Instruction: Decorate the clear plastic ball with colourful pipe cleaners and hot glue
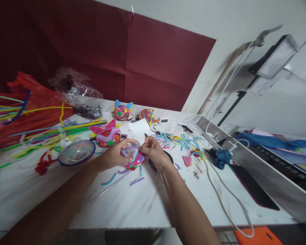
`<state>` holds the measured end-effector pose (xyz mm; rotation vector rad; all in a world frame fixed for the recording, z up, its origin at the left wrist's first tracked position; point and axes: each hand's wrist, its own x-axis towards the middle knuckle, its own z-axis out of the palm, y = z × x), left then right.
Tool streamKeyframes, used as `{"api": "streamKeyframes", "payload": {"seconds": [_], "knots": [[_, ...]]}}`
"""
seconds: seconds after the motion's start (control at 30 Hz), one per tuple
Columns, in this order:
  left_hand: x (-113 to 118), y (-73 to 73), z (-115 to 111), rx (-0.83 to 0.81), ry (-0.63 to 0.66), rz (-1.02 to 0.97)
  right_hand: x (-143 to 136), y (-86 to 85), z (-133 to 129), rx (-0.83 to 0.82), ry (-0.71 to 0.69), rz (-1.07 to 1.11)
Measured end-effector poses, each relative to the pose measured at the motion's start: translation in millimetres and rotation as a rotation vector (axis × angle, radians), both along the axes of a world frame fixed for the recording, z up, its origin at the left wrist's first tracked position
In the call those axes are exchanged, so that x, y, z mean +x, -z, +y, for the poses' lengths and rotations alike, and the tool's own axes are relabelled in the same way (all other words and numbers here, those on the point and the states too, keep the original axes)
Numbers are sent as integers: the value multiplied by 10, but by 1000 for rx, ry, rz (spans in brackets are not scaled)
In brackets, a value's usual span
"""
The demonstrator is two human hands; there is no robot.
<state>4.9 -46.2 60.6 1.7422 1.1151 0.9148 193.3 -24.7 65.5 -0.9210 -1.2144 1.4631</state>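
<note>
In the middle of the table my left hand is closed around a half-covered craft piece, a clear shell wrapped in pink, purple and blue pipe cleaners. My right hand is pinched at the piece's right edge. A thin dark tip sticks up from its fingers, too small to name. Just behind my left hand sits a pink pipe-cleaner cat head with pointed ears. Cut pipe-cleaner bits and a thin clear stick lie in front of the piece.
A clear bowl-shaped shell and a pile of long pipe cleaners lie left. Two small cat heads, one blue-eared, stand behind. Blue scraps, a pink triangle, white cables and a black pad lie right.
</note>
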Motion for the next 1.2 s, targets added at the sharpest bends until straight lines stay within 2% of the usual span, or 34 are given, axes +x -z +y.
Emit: {"api": "streamKeyframes", "payload": {"seconds": [0.2,0.5,1.2], "knots": [[-12,37,15,-24,13,-21,-5,-11,-6,3,2,-6],[-21,-14,25,55,25,40,-4,-13,2,6,-18,3],[-18,2,52,19,-2,15,7,-27,-8,18,-28,9]]}}
